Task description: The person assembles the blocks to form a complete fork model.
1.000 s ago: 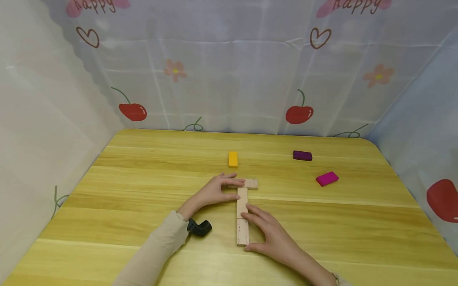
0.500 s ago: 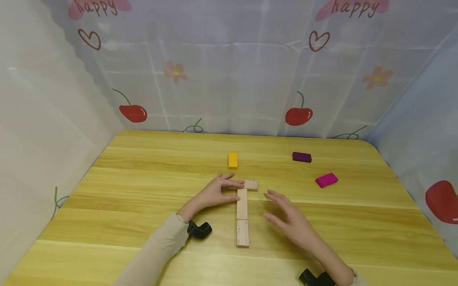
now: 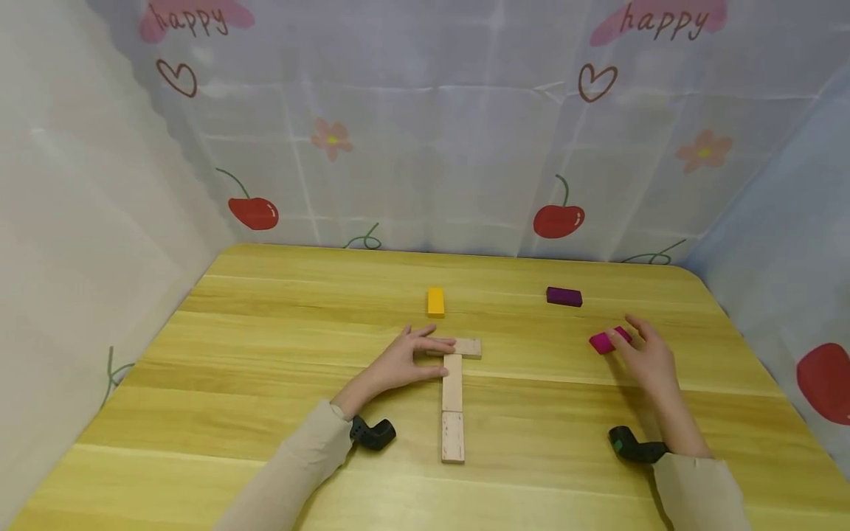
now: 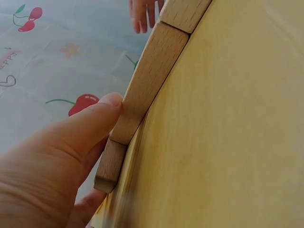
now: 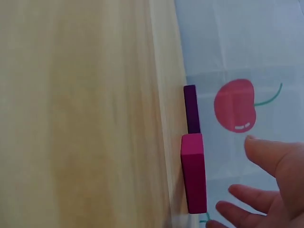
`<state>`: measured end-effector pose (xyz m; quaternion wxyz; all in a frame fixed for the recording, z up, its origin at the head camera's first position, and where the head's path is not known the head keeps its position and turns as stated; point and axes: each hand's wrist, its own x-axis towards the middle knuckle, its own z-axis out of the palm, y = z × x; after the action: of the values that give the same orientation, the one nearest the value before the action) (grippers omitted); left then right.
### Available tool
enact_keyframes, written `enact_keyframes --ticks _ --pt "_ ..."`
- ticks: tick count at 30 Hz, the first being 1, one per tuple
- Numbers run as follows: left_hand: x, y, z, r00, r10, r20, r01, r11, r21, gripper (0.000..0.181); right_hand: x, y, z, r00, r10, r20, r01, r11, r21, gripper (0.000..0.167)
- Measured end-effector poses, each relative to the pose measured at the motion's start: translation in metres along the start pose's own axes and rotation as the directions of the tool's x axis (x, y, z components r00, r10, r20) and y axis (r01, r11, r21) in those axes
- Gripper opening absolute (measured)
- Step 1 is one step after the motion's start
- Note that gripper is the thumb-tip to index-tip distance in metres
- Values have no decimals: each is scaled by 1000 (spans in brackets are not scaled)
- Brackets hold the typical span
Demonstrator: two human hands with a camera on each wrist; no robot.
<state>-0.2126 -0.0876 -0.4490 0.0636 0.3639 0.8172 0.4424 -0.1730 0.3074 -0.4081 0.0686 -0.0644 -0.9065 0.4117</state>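
Note:
Three plain wooden blocks form a T in the head view: a crosswise block (image 3: 470,348), a middle block (image 3: 452,383) and a near block (image 3: 453,439) end to end below it. My left hand (image 3: 401,361) rests lightly on them, fingertips on the crosswise one and thumb at the middle one; the left wrist view shows the thumb against the middle block (image 4: 149,80). Over the magenta block (image 3: 600,343) hovers my right hand (image 3: 649,363). Seen from the right wrist, its fingers are spread beside the magenta block (image 5: 194,178), with a gap between.
A yellow block (image 3: 435,303) lies behind the T, and a dark purple block (image 3: 564,296) at the back right. Black curved devices sit at the left wrist (image 3: 374,434) and right wrist (image 3: 636,446). A patterned curtain (image 3: 425,162) stands behind the table.
My right hand has left the near wooden blocks and moved right and away from me to the magenta block. The left hand stays at the T.

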Motion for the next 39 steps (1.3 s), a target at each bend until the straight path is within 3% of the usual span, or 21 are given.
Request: enact_keyframes --ticks 3,11,25,39 --pt "0 1 1 1000 -11 -6 11 1000 -1 35 5 6 0 999 32 34 -31 999 -25 72" --pt "-1 5 3 999 -15 -32 15 1000 18 35 6 15 0 995 29 93 -19 994 -104 78" --pt "-3 7 3 998 -36 -53 38 999 34 37 5 10 8 998 57 5 -54 975 -218 78" --pt "-6 7 5 997 -42 -60 44 999 32 37 4 12 11 998 -39 42 49 955 -294 77"
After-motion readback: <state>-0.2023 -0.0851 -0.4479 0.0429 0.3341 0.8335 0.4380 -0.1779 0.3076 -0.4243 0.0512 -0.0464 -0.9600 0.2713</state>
